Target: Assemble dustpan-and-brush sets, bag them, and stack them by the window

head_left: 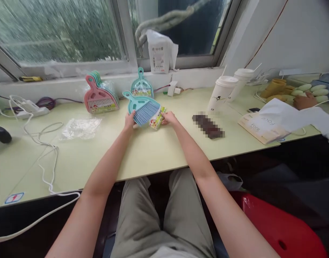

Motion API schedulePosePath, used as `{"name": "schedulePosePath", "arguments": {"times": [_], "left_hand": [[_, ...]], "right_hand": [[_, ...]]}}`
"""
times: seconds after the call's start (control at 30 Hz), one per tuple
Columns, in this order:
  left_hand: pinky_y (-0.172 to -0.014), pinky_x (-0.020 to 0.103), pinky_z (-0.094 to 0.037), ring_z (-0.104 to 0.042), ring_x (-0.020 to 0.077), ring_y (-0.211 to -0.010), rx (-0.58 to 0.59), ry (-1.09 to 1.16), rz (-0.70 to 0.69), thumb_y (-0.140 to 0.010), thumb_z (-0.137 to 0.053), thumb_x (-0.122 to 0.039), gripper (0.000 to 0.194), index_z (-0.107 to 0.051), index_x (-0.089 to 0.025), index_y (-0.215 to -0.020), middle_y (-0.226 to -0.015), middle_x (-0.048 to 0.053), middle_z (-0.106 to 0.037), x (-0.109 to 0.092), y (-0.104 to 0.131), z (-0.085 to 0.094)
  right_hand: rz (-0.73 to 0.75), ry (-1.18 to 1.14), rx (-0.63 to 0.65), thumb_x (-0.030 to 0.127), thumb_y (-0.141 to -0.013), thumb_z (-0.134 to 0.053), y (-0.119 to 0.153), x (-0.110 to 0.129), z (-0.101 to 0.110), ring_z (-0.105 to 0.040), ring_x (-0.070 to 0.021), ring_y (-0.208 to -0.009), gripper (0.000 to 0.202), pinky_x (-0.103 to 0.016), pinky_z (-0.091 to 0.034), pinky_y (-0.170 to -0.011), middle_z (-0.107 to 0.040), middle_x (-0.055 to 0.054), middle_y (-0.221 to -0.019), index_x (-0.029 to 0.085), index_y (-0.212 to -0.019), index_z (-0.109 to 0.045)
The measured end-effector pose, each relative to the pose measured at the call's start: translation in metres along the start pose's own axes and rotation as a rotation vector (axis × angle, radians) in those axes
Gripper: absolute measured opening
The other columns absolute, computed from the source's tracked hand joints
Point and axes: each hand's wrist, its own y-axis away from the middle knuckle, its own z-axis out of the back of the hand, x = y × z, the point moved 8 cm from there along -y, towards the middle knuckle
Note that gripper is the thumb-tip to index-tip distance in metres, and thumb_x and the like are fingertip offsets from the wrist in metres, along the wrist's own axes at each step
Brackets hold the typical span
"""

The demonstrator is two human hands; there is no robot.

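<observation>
A teal dustpan (pixel 132 100) with a small brush (pixel 146 112) nested in it is tilted above the table in front of me. My left hand (pixel 129 119) is closed on its left edge. At the right side, my right hand (pixel 169 118) pinches a printed cardboard label (pixel 156 119), which lies across the bristle ends. Behind stands another teal dustpan set (pixel 141 86), with a label on its lower part. To the left, a row of wrapped dustpan sets (pixel 101 96) leans together, a pink one in front.
Crumpled clear plastic (pixel 81 128) and white cables (pixel 55 161) lie at left. Two lidded paper cups (pixel 222 93), a pixelated dark object (pixel 208 125) and a paper bag (pixel 263 123) are at right. Another person's hand (pixel 305 101) is at far right, near a red stool (pixel 279 222).
</observation>
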Motion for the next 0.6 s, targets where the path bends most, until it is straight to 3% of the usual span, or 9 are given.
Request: {"name": "schedulePosePath", "arguments": {"times": [0.1,0.2,0.3,0.4,0.5,0.6], "left_hand": [[-0.081,0.035,-0.057,-0.067,0.0194,-0.090,-0.070,0.095,-0.010,-0.087,-0.057,-0.052,0.044,-0.056,-0.019,-0.117,-0.099,0.007,-0.067,-0.002,-0.014,0.020],[-0.081,0.036,-0.056,-0.067,0.0200,-0.092,-0.093,0.109,0.036,-0.089,-0.054,-0.050,0.041,-0.056,-0.019,-0.115,-0.100,0.008,-0.066,0.002,-0.023,0.030],[-0.083,0.038,-0.055,-0.066,0.0214,-0.094,-0.064,0.045,-0.010,-0.089,-0.052,-0.051,0.039,-0.058,-0.019,-0.111,-0.096,0.007,-0.065,0.003,-0.024,0.026],[-0.088,0.038,-0.051,-0.063,0.0235,-0.099,0.047,-0.078,-0.192,-0.089,-0.051,-0.054,0.042,-0.060,-0.017,-0.104,-0.096,0.008,-0.065,-0.009,-0.015,0.006],[-0.088,0.037,-0.048,-0.062,0.0252,-0.099,0.150,-0.250,-0.390,-0.090,-0.048,-0.058,0.045,-0.061,-0.017,-0.103,-0.097,0.009,-0.066,-0.026,0.012,-0.022],[-0.081,0.034,-0.046,-0.064,0.0254,-0.090,0.145,-0.469,-0.554,-0.092,-0.040,-0.060,0.050,-0.059,-0.018,-0.112,-0.089,0.009,-0.067,-0.042,0.051,-0.044]], "right_hand": [[-0.189,-0.210,-0.031,0.034,-0.086,-0.067,-0.009,-0.018,0.019,-0.070,-0.0151,-0.068,0.023,-0.025,-0.058,-0.062,-0.070,-0.007,-0.070,0.011,-0.090,-0.062],[-0.185,-0.494,-0.177,0.028,-0.093,-0.058,-0.016,-0.019,0.046,-0.069,-0.0116,-0.066,0.016,-0.021,-0.058,-0.062,-0.068,-0.003,-0.068,0.012,-0.096,-0.059],[-0.165,-0.541,-0.240,0.025,-0.092,-0.057,-0.019,-0.019,0.058,-0.068,-0.0115,-0.067,0.014,-0.024,-0.060,-0.067,-0.065,-0.001,-0.068,0.012,-0.098,-0.059],[-0.078,-0.275,-0.181,0.022,-0.089,-0.060,-0.015,-0.010,0.042,-0.067,-0.0131,-0.070,0.012,-0.030,-0.059,-0.077,-0.065,-0.003,-0.072,0.012,-0.093,-0.063],[0.244,0.134,-0.115,0.035,-0.090,-0.058,0.002,0.023,0.009,-0.065,-0.0189,-0.091,0.022,-0.038,-0.053,-0.091,-0.067,-0.009,-0.093,0.015,-0.096,-0.065],[0.521,0.457,-0.161,0.051,-0.090,-0.053,0.030,0.054,-0.019,-0.051,-0.0267,-0.119,0.039,-0.045,-0.044,-0.102,-0.059,-0.014,-0.120,0.019,-0.110,-0.063]]}}
